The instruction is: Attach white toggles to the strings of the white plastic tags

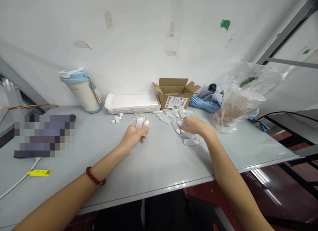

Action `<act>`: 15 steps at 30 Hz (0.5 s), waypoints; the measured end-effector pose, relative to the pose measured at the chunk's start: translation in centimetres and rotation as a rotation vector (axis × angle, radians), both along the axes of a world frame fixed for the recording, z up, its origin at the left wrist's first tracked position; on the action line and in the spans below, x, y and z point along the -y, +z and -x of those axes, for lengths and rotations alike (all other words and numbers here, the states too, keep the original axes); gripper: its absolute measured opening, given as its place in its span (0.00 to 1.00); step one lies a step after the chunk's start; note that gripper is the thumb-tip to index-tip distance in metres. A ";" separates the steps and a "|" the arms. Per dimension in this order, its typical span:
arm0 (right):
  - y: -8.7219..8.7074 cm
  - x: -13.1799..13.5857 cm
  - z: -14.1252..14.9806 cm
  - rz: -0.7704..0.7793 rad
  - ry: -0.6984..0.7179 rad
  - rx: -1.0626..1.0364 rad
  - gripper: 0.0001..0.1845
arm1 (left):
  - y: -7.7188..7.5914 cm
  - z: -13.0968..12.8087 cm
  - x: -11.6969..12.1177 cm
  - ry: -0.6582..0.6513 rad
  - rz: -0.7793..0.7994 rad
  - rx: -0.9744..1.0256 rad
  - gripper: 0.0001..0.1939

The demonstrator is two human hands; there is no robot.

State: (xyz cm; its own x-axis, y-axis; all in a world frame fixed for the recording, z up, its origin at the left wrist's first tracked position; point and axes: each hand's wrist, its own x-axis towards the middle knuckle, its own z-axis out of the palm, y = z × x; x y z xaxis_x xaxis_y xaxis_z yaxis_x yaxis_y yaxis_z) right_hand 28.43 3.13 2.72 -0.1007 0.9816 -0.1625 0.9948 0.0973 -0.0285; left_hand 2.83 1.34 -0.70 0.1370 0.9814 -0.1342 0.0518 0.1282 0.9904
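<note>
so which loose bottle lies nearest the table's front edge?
The bottle lying crosswise on the near side of the right hand; the visible others lie farther back, toward the cardboard box.

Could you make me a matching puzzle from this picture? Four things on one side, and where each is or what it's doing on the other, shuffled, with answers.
Things
1. Left hand
2. Right hand
3. Brown cardboard box
4. Small white plastic pieces

Places and states
A. Flaps open, beside the right end of a flat white rectangular stack
B. Clustered on the grey table, left of both hands
C. Reaching into scattered translucent plastic bottles
D. Holding upright small whitish plastic bottles

Pairs: 1-D, 2-C, 3-A, 4-B
</note>
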 end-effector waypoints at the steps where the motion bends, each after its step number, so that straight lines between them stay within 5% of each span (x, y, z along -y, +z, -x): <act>1: 0.0 -0.1 -0.1 -0.009 -0.015 0.002 0.07 | 0.0 0.1 0.0 -0.003 0.013 0.017 0.10; 5: 0.9 -0.3 -1.0 -0.250 -0.065 -0.142 0.11 | 0.1 0.3 -0.2 -0.027 0.046 0.119 0.12; 9: 1.1 -0.5 -0.3 -0.507 -0.128 -0.604 0.13 | 0.3 0.5 -0.2 -0.082 0.049 0.245 0.15; 12: -0.4 -0.4 2.8 -0.451 -0.116 -0.952 0.14 | 0.6 0.3 0.3 -0.112 0.016 0.250 0.16; 15: -2.6 0.1 6.7 -0.231 -0.077 -1.196 0.12 | 0.7 -0.2 0.9 -0.104 -0.054 0.182 0.18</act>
